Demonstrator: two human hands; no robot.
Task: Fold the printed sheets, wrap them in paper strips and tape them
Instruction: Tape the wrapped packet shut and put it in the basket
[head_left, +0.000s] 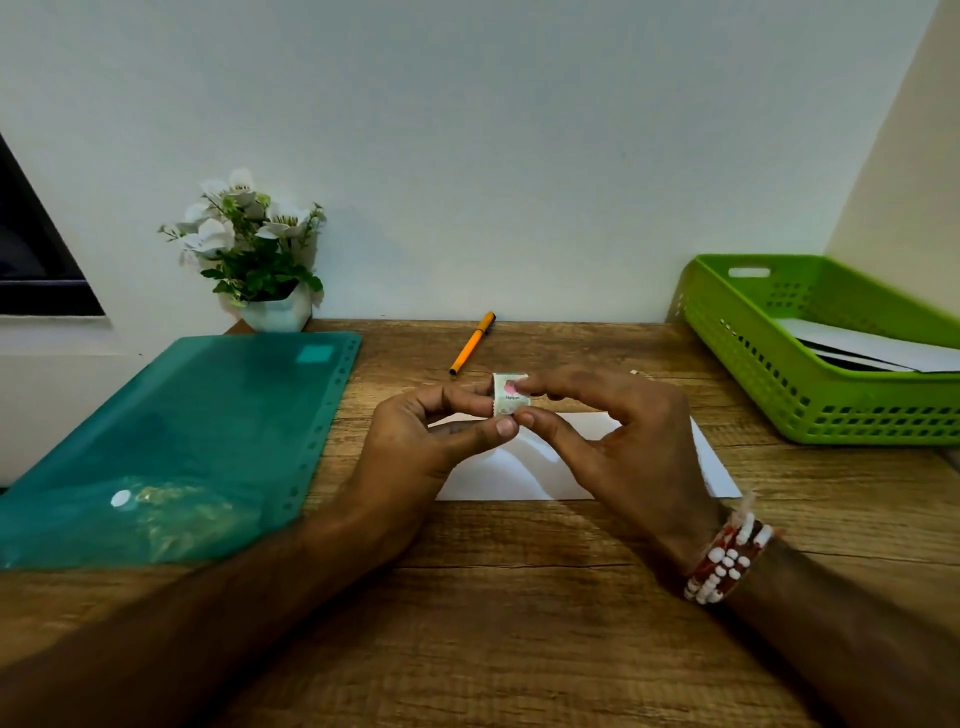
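Observation:
A small printed piece (508, 396), pale green with a pink mark and a zigzag edge, is held up above the desk between both hands. My left hand (415, 441) pinches its left edge with thumb and fingers. My right hand (618, 436), with a red and white bead bracelet at the wrist, pinches its right side between forefinger and thumb. A white sheet of paper (540, 467) lies flat on the wooden desk (519, 623) under the hands, partly hidden by them.
A teal plastic folder (171, 441) lies at the left with something pale inside. An orange pen (471, 344) lies behind the hands. A green basket (810, 364) holding white sheets stands at the right. A white-flowered pot plant (254, 254) stands by the wall.

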